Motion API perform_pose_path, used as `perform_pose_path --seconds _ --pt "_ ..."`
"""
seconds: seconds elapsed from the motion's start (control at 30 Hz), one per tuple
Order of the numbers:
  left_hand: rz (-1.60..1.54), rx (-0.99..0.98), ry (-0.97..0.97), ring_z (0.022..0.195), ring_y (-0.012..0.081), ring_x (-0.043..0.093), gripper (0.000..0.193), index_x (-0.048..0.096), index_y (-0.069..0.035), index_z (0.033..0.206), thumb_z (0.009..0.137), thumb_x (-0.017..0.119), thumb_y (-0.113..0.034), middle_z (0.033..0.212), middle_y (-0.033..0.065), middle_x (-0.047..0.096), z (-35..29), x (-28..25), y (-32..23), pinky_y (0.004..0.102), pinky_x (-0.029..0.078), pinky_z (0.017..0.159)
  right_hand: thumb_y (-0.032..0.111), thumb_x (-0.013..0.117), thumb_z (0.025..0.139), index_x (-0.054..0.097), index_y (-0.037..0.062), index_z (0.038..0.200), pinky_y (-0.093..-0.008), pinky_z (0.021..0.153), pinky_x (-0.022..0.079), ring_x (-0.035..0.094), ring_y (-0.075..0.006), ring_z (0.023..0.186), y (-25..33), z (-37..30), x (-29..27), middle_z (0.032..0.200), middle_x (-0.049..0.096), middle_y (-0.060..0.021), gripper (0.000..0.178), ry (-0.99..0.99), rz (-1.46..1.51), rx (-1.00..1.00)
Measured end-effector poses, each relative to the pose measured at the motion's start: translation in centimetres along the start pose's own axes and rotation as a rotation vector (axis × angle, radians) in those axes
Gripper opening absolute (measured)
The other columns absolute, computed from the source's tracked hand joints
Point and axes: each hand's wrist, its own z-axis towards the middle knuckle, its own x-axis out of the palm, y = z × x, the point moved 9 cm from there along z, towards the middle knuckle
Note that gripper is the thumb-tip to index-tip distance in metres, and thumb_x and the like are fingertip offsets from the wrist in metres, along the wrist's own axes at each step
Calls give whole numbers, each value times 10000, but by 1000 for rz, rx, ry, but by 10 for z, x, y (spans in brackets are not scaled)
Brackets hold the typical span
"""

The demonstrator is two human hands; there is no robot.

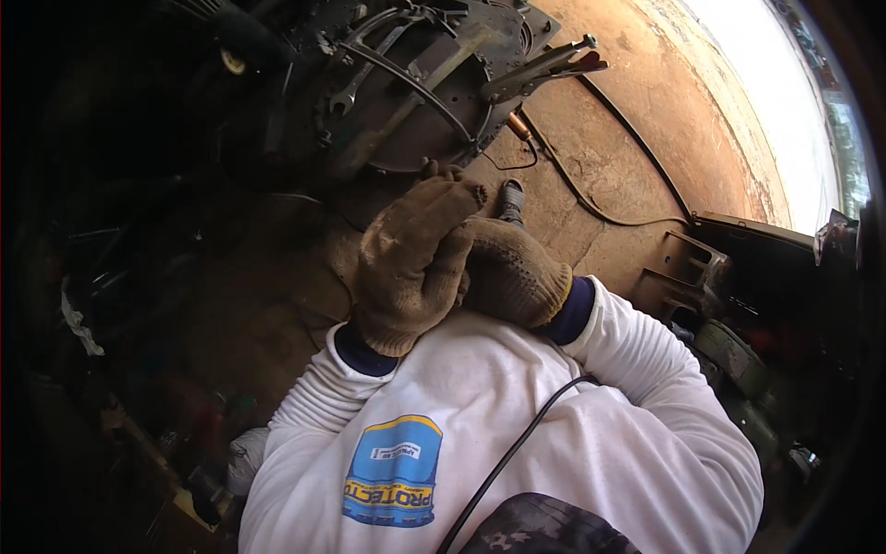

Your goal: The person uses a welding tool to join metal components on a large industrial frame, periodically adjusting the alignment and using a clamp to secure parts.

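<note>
My left hand [411, 254], in a brown, dirt-stained work glove, is raised in front of my chest. Its fingers are stretched out and lie close together, and the glove looks worn at a fingertip. Against it rests my right hand [519, 268], in a matching glove with a yellow cuff edge. The right fingers are largely hidden behind the left hand, and no object shows between the two. Just beyond the fingertips stands a dark round metal machine part [415, 125]. A spanner [355, 83] lies on it.
A copper-coloured cylindrical piece [520, 126] with a thin cable sits by the machine. A black hose [591, 205] curves over the brown floor [637, 120]. To the right are a metal bracket [678, 268] and green metal parts [734, 355]. The left side is dark and cluttered.
</note>
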Motion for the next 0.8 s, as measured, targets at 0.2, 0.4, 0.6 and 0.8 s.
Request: perform_pose_path --seconds 0.2,0.4,0.6,0.8 --pt "-17 52 5 1056 373 727 307 684 -51 1226 925 735 -21 1120 167 732 0 -1 4 468 583 921 190 539 983 608 11 1320 -396 1010 550 656 -253 1162 -4 -3 -1 1283 645 -149 388 -35 81 97" --pt "-47 107 1 1037 357 730 311 688 -51 1209 908 743 5 1095 142 738 3 -2 -1 441 598 889 516 500 966 566 -7 1354 -444 1029 544 652 -318 1189 -6 0 -1 1294 633 -181 654 -45 137 162" --pt "-42 104 37 1037 339 733 280 690 -36 1193 919 737 -5 1075 142 741 4 -3 2 416 602 892 534 564 1007 553 -10 1361 -428 973 577 686 -309 1124 -15 1 7 1227 653 -173 650 -65 504 267" --pt "-59 -80 -151 1021 274 754 199 700 -28 1181 984 703 -56 1108 148 756 11 -34 27 373 596 948 126 569 959 594 14 1342 -295 673 542 650 -138 747 -5 -17 -15 845 644 -51 401 -298 -10 444"
